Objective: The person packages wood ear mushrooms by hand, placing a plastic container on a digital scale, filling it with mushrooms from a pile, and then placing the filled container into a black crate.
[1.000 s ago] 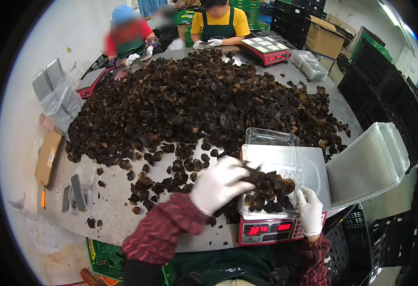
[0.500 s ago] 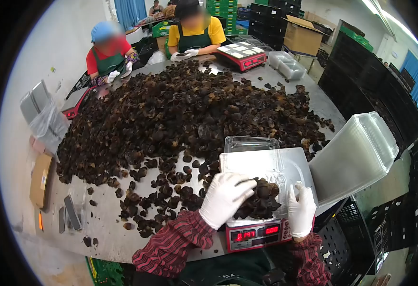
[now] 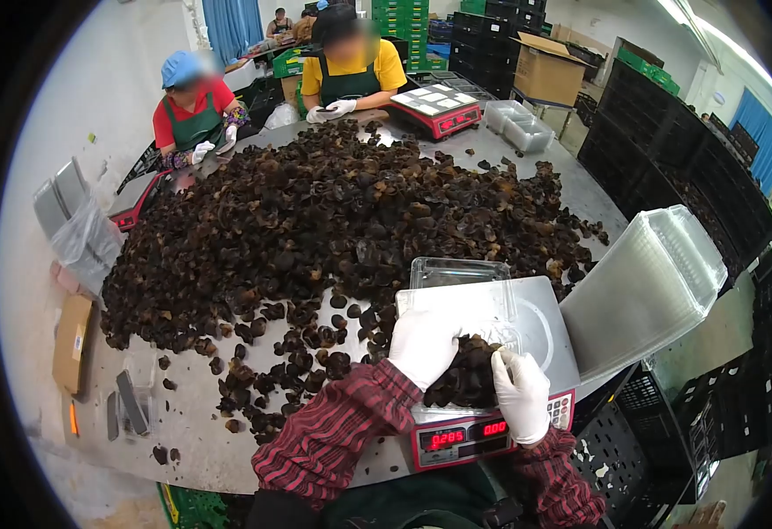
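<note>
A heap of dark wood ear mushrooms (image 3: 463, 377) lies in a clear plastic tray on the silver plate of a red digital scale (image 3: 552, 346). My gloved left hand (image 3: 425, 346) presses on the heap's left and far side, fingers curled inward, the tips partly hidden. From the right, my gloved right hand (image 3: 522, 397) pinches the heap's edge between thumb and fingers. The red display (image 3: 463, 435) reads about 0.285, its right part covered by my right wrist. Behind the plate sits the tray's clear lid side (image 3: 461, 271).
A large mound of wood ears (image 3: 342, 212) covers the metal table (image 3: 201, 441). Stacked clear trays (image 3: 646, 295) lean at the scale's right. Two co-workers in green aprons work across the table, near another red scale (image 3: 434, 108). Black crates (image 3: 668, 150) stand at the right.
Both hands have closed in on the mushrooms, the right moving left from the tray's edge onto them. The scale reading has risen from about 0.147 to 0.285.
</note>
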Action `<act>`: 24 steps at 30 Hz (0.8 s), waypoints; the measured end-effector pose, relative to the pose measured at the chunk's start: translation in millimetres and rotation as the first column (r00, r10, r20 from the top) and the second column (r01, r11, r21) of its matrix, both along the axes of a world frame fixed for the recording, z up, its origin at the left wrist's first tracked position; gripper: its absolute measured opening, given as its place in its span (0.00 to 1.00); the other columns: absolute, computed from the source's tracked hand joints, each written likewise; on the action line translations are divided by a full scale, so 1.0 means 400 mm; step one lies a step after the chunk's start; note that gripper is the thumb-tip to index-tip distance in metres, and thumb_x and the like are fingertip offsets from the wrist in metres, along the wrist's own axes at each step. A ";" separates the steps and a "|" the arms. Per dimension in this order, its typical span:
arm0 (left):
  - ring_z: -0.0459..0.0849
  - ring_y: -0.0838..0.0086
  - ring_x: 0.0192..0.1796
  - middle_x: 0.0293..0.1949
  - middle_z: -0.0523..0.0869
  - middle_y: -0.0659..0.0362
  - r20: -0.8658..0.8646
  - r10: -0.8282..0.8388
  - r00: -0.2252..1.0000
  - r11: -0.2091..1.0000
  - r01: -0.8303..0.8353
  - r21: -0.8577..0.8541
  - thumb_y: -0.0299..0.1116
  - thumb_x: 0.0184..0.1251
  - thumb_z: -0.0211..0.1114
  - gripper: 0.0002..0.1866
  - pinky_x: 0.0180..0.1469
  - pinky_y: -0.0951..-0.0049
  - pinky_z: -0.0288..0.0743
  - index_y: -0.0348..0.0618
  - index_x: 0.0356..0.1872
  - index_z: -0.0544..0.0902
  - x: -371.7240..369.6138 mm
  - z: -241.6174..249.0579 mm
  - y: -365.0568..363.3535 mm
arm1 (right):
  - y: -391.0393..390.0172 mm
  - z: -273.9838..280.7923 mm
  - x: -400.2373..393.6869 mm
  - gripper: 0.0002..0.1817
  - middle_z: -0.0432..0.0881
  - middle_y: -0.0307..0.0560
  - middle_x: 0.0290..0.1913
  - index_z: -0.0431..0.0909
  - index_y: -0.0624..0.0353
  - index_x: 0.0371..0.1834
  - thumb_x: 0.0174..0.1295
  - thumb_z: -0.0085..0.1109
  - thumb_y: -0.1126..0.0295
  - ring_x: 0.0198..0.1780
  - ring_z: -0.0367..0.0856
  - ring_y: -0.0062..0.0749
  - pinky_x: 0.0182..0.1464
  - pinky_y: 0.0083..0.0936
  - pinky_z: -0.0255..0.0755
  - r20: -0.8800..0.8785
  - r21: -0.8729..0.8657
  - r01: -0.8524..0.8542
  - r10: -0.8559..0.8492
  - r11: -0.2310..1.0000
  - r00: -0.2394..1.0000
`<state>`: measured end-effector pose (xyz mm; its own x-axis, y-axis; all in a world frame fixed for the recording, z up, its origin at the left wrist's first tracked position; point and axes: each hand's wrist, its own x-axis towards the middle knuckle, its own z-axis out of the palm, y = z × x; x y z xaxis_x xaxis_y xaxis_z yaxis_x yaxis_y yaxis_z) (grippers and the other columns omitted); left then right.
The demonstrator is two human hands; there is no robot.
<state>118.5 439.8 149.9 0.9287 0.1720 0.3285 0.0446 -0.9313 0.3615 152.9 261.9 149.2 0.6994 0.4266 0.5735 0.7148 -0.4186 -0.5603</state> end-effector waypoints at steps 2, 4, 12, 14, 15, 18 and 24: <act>0.83 0.64 0.31 0.23 0.83 0.59 0.163 -0.012 0.987 0.987 -0.015 0.161 0.35 0.48 0.65 0.05 0.36 0.63 0.73 0.51 0.28 0.84 -0.007 0.002 -0.016 | 0.002 -0.002 0.000 0.04 0.78 0.52 0.27 0.79 0.63 0.34 0.57 0.64 0.76 0.28 0.80 0.44 0.31 0.32 0.73 -0.003 0.031 -0.004 0.004 0.999 1.000; 0.83 0.64 0.31 0.23 0.83 0.59 0.133 -0.020 0.991 0.991 0.002 0.135 0.35 0.49 0.65 0.05 0.36 0.64 0.73 0.52 0.28 0.85 0.006 -0.003 -0.022 | 0.002 -0.009 0.001 0.05 0.78 0.52 0.26 0.79 0.63 0.34 0.57 0.64 0.75 0.27 0.79 0.43 0.30 0.32 0.72 0.026 0.040 -0.012 0.011 0.999 1.000; 0.82 0.64 0.30 0.30 0.84 0.57 0.261 0.018 0.965 0.939 0.073 -0.336 0.32 0.51 0.67 0.05 0.39 0.68 0.76 0.46 0.29 0.84 -0.018 0.073 -0.016 | -0.021 -0.005 -0.001 0.04 0.76 0.51 0.24 0.80 0.64 0.33 0.61 0.61 0.74 0.24 0.76 0.42 0.29 0.30 0.70 -0.036 0.066 0.038 -0.036 0.997 0.999; 0.82 0.65 0.33 0.33 0.83 0.56 0.423 0.100 0.901 0.874 0.124 -0.471 0.27 0.49 0.69 0.05 0.42 0.71 0.76 0.44 0.29 0.83 -0.029 0.077 -0.016 | -0.025 -0.011 -0.001 0.04 0.76 0.50 0.24 0.80 0.65 0.33 0.62 0.60 0.74 0.24 0.76 0.40 0.29 0.29 0.70 -0.041 0.084 0.048 -0.044 0.995 0.998; 0.83 0.70 0.39 0.36 0.84 0.58 0.454 0.085 0.887 0.826 0.192 -0.530 0.23 0.52 0.68 0.07 0.45 0.75 0.76 0.42 0.33 0.83 -0.037 0.076 -0.011 | -0.027 -0.014 -0.001 0.05 0.76 0.49 0.23 0.80 0.65 0.33 0.62 0.60 0.74 0.24 0.76 0.38 0.29 0.28 0.70 -0.116 0.122 0.076 -0.062 0.990 0.991; 0.81 0.78 0.39 0.37 0.83 0.61 0.357 0.214 0.909 0.478 0.221 -0.850 0.22 0.58 0.66 0.07 0.43 0.77 0.75 0.39 0.38 0.82 -0.110 0.027 0.010 | -0.027 0.011 -0.019 0.09 0.72 0.40 0.22 0.76 0.66 0.28 0.66 0.57 0.74 0.19 0.68 0.18 0.22 0.20 0.63 -0.268 0.240 0.124 -0.057 0.963 0.962; 0.82 0.77 0.38 0.37 0.82 0.61 0.215 0.576 0.789 -0.129 0.347 -0.929 0.21 0.62 0.62 0.06 0.44 0.77 0.78 0.41 0.39 0.79 -0.407 -0.052 0.154 | -0.032 0.043 -0.015 0.09 0.66 0.37 0.21 0.76 0.66 0.28 0.66 0.57 0.74 0.23 0.62 0.16 0.25 0.19 0.60 -0.380 0.276 0.190 -0.075 0.942 0.922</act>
